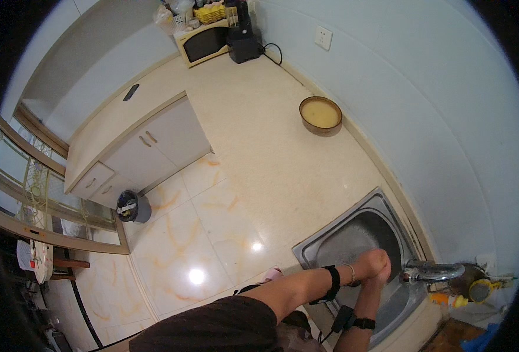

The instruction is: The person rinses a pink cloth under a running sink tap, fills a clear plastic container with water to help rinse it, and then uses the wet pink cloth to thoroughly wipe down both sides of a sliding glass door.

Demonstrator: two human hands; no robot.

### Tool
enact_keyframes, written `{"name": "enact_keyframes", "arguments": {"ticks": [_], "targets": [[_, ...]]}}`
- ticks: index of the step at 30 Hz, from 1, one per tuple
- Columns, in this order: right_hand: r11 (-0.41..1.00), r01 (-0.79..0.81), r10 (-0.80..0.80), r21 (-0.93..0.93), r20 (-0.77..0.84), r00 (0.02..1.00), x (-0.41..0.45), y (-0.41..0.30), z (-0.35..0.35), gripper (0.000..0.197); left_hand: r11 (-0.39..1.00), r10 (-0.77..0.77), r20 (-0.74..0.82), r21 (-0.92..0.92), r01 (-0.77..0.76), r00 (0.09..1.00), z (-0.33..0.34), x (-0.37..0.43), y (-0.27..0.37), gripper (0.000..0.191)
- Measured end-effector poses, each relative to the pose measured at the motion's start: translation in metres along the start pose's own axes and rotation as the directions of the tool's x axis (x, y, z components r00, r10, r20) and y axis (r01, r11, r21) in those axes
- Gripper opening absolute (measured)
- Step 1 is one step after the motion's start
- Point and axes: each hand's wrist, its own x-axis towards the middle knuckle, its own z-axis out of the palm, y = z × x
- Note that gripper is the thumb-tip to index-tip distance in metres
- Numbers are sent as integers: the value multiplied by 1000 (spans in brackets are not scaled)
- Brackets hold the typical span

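Over the stainless steel sink (325, 241), my two hands are pressed together. My left hand (371, 262), with a thin bracelet at its wrist, lies against my right hand (383, 273). Their fingers are curled in and partly hidden, so I cannot tell how far they are closed, and no object shows between them. Just right of the hands is a chrome faucet (435, 272). A black strap (332, 281) circles my left forearm. Another dark band (363, 324) is on my right arm, with a small black device (342, 318) beside it.
A brown bowl of pale yellowish liquid (321, 113) stands on the counter (250, 132) by the wall. Farther back are a blender (243, 39), a microwave (206, 42) and a phone (131, 92). An orange bottle (448, 300) lies near the faucet. A trash bin (141, 207) sits on the floor.
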Motion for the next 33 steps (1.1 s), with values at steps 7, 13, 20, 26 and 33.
{"name": "enact_keyframes", "arguments": {"ticks": [7, 13, 20, 26, 33], "targets": [[998, -67, 68, 15, -138, 988, -16, 8, 5, 33, 831, -482, 304, -136, 539, 821, -45, 15, 24, 16], [991, -134, 133, 6, -190, 973, -31, 5, 16, 36, 903, -423, 187, 172, 394, 887, -33, -9, 45, 29], [976, -214, 219, 48, -145, 965, -50, -15, 17, 41, 896, -415, 55, 202, 397, 908, -43, -4, 48, 25], [942, -335, 335, 24, -3, 942, -79, -26, 29, 30, 948, -316, 162, 83, 306, 935, -103, -20, 110, 28], [922, -375, 382, -93, 72, 922, -120, 6, 97, 22, 825, -519, 177, -153, 544, 836, -170, -30, 146, 11]]}}
